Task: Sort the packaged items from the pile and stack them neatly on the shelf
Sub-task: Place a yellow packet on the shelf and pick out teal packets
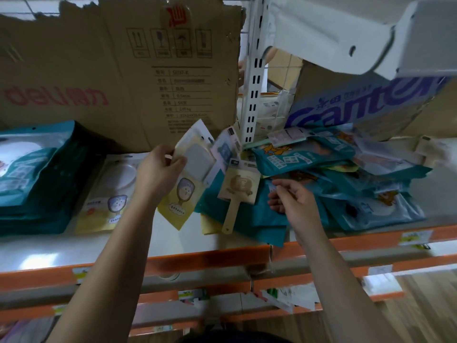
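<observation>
My left hand (pixel 158 169) grips a yellow carded package with a white rounded item (pixel 190 174), tilted above the white shelf (pixel 173 236). A matching yellow package (pixel 108 196) lies flat to its left, beside a stack of teal bags (pixel 32 179). My right hand (pixel 294 201) hovers with loosely curled fingers at the edge of the messy pile of teal bags (pixel 346 184), holding nothing that I can see. A wooden paddle-shaped item on a beige card (pixel 237 194) leans on the pile between my hands.
A large brown cardboard box (pixel 118 78) stands behind on the shelf. A white slotted upright (pixel 253 95) divides the bays, with a blue-printed box (pixel 358 102) at the right. Orange shelf edges (pixel 197 258) with price tags run below.
</observation>
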The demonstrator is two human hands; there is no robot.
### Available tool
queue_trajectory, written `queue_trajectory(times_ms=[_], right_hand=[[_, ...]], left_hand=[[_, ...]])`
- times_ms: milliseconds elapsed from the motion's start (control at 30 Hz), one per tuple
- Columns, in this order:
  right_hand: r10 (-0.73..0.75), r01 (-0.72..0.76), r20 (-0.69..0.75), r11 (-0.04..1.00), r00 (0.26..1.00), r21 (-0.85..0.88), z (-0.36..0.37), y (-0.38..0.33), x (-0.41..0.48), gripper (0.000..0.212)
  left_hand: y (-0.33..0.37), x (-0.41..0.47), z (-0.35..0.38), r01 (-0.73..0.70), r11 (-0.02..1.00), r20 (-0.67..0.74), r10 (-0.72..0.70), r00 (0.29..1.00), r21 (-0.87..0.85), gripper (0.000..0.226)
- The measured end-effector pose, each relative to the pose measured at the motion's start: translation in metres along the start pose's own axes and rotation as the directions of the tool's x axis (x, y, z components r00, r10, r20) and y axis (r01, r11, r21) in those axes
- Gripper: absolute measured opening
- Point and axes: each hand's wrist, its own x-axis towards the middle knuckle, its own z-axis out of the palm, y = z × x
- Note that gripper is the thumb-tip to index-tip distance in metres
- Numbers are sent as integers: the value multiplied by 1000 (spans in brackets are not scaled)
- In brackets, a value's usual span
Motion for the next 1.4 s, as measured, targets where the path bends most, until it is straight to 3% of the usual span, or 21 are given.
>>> queue_trajectory(times_ms=[167,333,467,633,833,1067,1233,1400], right_hand=[[-7,7,-12,1000,1000,-2,-6,0,2,14],[-32,32,-110,999,993,-2,-16,0,9,9],[-32,36,-241,999,970,16,-23,-10,26,17],[87,-21,-375,984,923,177,-16,-22,56,37],[5,4,-513,1000,858,17,-6,-17,70,40],[33,39,-482,989,875,140,-19,-18,60,33],[113,45,-444,942,889,331,-27,-29,42,52],[167,-44,-333,937,928,348,-38,-32,31,14]], left_hand=[[-7,-20,-7,111,952,-139,-155,978,-286,26],[-1,-33,-8,55,880,-101,-116,988,-472,25],[-2,-34,6,88,844,12,-96,995,-529,19],[-2,-45,27,125,854,78,-99,992,-505,24],[-3,-51,39,145,867,149,-83,985,-478,28],[-5,-56,44,164,851,151,-101,983,-498,27],[-2,-62,48,190,837,167,-120,979,-514,32],[2,-67,53,200,828,174,-126,977,-524,31]])
